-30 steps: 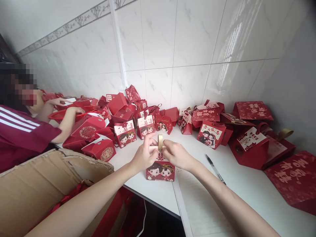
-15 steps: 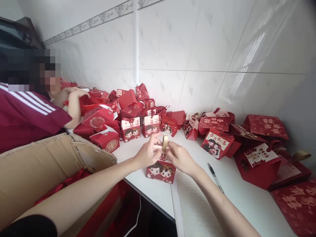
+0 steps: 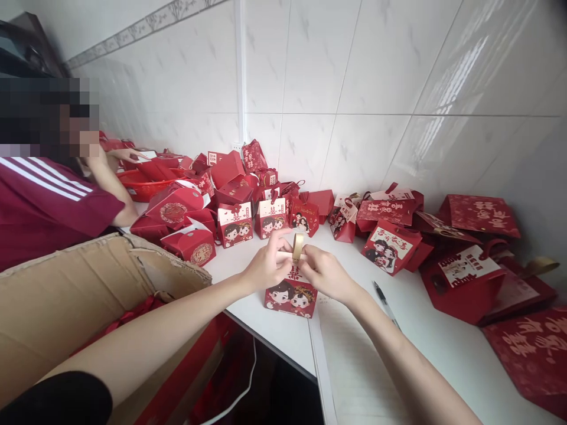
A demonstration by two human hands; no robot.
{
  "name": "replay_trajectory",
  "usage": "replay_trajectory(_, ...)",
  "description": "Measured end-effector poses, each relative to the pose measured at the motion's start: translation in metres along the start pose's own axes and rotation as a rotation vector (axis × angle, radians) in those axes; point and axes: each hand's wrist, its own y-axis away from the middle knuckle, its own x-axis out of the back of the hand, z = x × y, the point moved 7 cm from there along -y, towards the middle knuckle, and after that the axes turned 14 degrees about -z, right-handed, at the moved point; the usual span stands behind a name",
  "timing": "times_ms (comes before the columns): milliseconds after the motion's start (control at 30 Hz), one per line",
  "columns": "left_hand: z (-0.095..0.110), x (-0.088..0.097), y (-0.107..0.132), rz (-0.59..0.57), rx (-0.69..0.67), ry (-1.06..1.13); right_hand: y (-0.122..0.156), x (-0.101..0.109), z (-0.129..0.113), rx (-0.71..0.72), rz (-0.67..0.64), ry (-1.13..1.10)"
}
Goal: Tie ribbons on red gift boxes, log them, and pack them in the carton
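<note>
A small red gift box point(image 3: 291, 301) with two cartoon figures on its front stands upright near the table's front edge. From its pale top rises a loop of gold ribbon point(image 3: 298, 245). On the left side of the top, my left hand point(image 3: 268, 265) pinches the upper edge, index finger raised. My right hand point(image 3: 326, 270) is closed on the right side, thumb and fingertips at the foot of the loop. Exactly what the fingertips press is partly hidden behind them.
Behind stand several finished-looking red gift boxes point(image 3: 235, 225); more lie to the right, beside a pen point(image 3: 386, 305). An open cardboard box point(image 3: 66, 283) is at lower left. A co-worker in a maroon sleeve point(image 3: 57, 195) sits by a red basket point(image 3: 150, 188).
My view has tilted slightly, while both hands keep their hold at the box top. The co-worker's near hand has left the basket and risen toward the head.
</note>
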Motion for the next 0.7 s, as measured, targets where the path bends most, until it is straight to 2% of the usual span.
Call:
replay_trajectory(133,-0.001,0.004,0.002,0.059,0.019,-0.141,0.000,0.001,0.000,0.006,0.014,0.014)
replay_trajectory(233,0.000,0.001,0.001,0.002,0.052,-0.177,-0.001,0.000,0.001,-0.003,0.007,0.009)
replay_trajectory(300,0.004,0.000,0.000,-0.018,0.027,-0.184,-0.001,0.000,0.001,0.001,0.005,0.006)
replay_trajectory(467,0.015,0.003,0.000,0.013,-0.060,-0.292,0.000,0.001,0.002,0.016,0.020,-0.004)
replay_trajectory(700,0.010,0.003,-0.002,0.013,-0.029,-0.291,-0.001,-0.001,0.002,0.033,0.024,-0.024)
